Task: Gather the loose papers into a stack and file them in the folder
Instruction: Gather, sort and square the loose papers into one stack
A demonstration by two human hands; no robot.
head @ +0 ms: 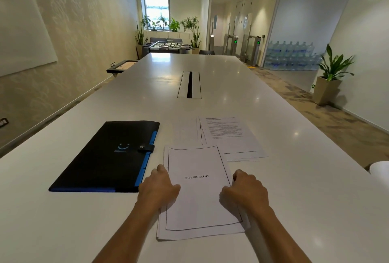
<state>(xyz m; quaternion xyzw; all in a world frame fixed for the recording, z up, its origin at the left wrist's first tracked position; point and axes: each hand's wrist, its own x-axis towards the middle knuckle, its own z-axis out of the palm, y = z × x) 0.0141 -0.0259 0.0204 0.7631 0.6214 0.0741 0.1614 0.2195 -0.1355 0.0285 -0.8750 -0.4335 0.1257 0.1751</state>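
Note:
A stack of white papers [200, 203] lies in front of me, its top sheet framed and headed BIBLIOGRAPHY. My left hand [159, 189] presses the stack's left edge and my right hand [245, 190] grips its right edge, fingers curled. Behind it to the right, more loose printed sheets [229, 138] lie fanned on the table. A black folder [107, 157] with a blue edge and a snap strap lies shut to the left, close beside my left hand.
The long white table [294, 178] stretches ahead with a cable slot [189, 84] in its middle. A white object [381, 171] shows at the right edge. Potted plant [330, 77] and water bottles stand off to the right.

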